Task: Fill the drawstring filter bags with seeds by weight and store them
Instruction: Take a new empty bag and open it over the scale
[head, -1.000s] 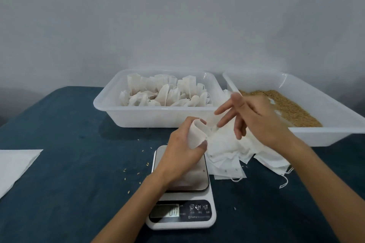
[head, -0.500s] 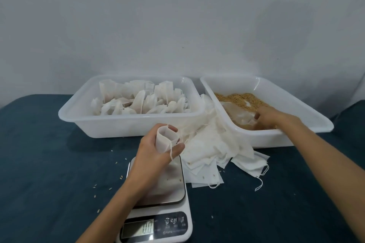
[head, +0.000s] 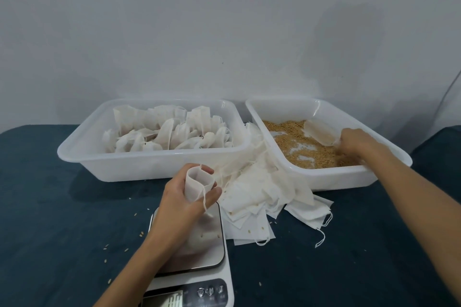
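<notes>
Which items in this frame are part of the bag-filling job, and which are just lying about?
In use: open filter bag in left hand; scoop in right hand; seed tray; scale; filled-bag tray; empty bags.
Lying about: spilled seeds.

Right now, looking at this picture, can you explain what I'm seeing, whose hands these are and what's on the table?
This is one view from a camera worn on a person's head, looking down at their own bare hands. The left hand holds a small white filter bag open above a white kitchen scale. The right hand grips a translucent plastic scoop in a white plastic tub of brown seeds. Another white tub holds bags. Flat empty bags lie on the dark blue cloth.
</notes>
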